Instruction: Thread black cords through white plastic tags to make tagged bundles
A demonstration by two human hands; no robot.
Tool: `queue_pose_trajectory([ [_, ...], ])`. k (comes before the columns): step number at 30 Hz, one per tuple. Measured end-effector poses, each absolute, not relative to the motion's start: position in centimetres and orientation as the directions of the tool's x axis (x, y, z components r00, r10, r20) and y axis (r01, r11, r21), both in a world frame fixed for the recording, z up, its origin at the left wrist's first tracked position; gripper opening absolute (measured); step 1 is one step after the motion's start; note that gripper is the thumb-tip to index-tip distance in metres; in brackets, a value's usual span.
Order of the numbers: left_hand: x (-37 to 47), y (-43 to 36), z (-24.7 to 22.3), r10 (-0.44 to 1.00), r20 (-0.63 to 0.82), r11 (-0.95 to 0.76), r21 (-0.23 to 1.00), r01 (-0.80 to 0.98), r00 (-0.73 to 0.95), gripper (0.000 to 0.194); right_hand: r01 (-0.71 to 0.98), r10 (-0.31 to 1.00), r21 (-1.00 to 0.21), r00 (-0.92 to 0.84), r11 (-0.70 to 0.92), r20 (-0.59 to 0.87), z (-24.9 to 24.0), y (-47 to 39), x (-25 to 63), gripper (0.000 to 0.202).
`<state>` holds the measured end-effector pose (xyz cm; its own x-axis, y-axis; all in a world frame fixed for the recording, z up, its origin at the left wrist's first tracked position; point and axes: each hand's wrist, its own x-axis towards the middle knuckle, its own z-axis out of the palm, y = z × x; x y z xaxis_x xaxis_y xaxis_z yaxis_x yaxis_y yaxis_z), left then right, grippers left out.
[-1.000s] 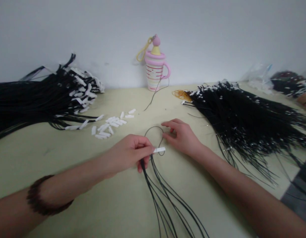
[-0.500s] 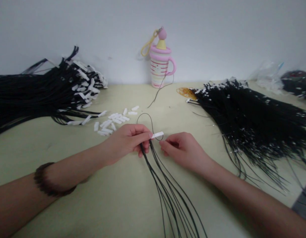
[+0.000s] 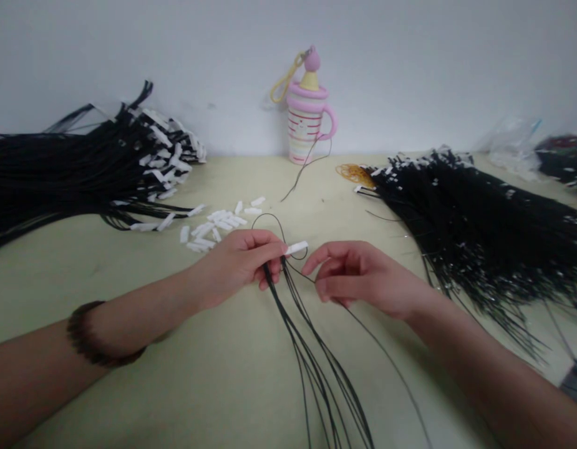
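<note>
My left hand (image 3: 255, 254) pinches a small white strip (image 3: 297, 247) between thumb and fingers. Several thin black cords (image 3: 292, 330) hang from this hand toward the front edge of the view. One thin black cord makes a loop (image 3: 267, 215) above my left hand and a smaller curl around the strip's right end. To the right, my right hand (image 3: 358, 274) has thumb and fingers closed on a single black cord (image 3: 386, 358), its index finger raised. That cord runs between both hands and trails down to the right.
Loose white strips (image 3: 218, 221) lie beyond my left hand. Bundled black cords with white ends (image 3: 82, 168) fill the left side; another black bundle (image 3: 480, 218) lies right. A pink-lidded cup (image 3: 307, 121) stands against the wall, near orange rubber bands (image 3: 353, 174) and a clear plastic bag (image 3: 513, 146).
My right hand has shifted right and raised its index finger, and one cord now stretches to it, separated from the others. My left hand stays nearly in place with the white strip.
</note>
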<state>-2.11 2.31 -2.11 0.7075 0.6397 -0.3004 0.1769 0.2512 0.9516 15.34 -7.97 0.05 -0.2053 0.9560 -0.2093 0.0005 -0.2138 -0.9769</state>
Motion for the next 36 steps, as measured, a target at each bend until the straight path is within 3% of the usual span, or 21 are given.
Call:
queue_pose_trajectory([
  [2,-2.2,2.5,-2.2,0.638,-0.315,0.292,0.943,0.158,0.703,0.018,-0.111,0.962,-0.975,-0.219,-0.19,-0.163,1.3,-8.3,16.6,0.014],
  [4,-2.3,2.7,-2.4,0.631,-0.327,0.339,0.932,0.129,0.704,0.019,-0.159,0.995,-0.983,-0.036,-0.097,-0.093,2.7,-8.8,18.0,0.022],
  [7,-2.3,2.9,-2.5,0.62,-0.335,0.379,0.92,0.103,0.71,0.018,0.015,0.92,-0.995,0.379,0.1,0.099,4.4,-9.1,20.2,0.053],
  [10,-2.3,2.9,-2.4,0.617,-0.344,0.377,0.919,0.118,0.708,0.017,0.212,0.833,-0.955,0.475,0.205,0.284,5.2,-9.1,22.1,0.061],
  [13,-2.2,2.8,-2.2,0.618,-0.345,0.368,0.921,0.128,0.706,0.018,0.152,0.789,-0.953,0.534,0.263,0.303,5.3,-8.8,23.7,0.056],
  [16,-2.2,2.8,-2.1,0.62,-0.347,0.363,0.922,0.134,0.704,0.018,-0.037,0.692,-0.929,0.679,0.368,0.247,5.1,-8.5,24.9,0.031],
  [18,-2.2,2.8,-2.0,0.618,-0.35,0.366,0.921,0.137,0.704,0.018,-0.008,0.629,-0.906,0.723,0.423,0.288,4.8,-8.2,24.9,0.018],
  [21,-2.2,2.8,-2.1,0.61,-0.354,0.385,0.914,0.126,0.709,0.017,0.231,0.622,-0.904,0.662,0.361,0.418,3.6,-7.9,23.2,0.009],
  [24,-2.2,2.9,-2.2,0.607,-0.351,0.403,0.909,0.105,0.713,0.015,0.476,0.735,-0.858,0.508,0.195,0.449,1.8,-7.7,19.9,0.007],
  [28,-2.2,3.0,-2.3,0.612,-0.338,0.404,0.911,0.086,0.715,0.016,0.761,0.879,-0.632,0.195,0.145,0.436,-0.3,-7.9,16.0,0.014],
  [31,-2.2,3.0,-2.4,0.618,-0.324,0.391,0.917,0.078,0.716,0.017,0.804,0.906,-0.562,0.073,0.193,0.416,-1.3,-8.0,14.6,0.015],
  [36,-2.2,3.0,-2.3,0.624,-0.331,0.392,0.916,0.083,0.708,0.017,0.788,0.905,-0.585,0.086,0.194,0.416,-1.8,-8.0,14.5,0.016],
])
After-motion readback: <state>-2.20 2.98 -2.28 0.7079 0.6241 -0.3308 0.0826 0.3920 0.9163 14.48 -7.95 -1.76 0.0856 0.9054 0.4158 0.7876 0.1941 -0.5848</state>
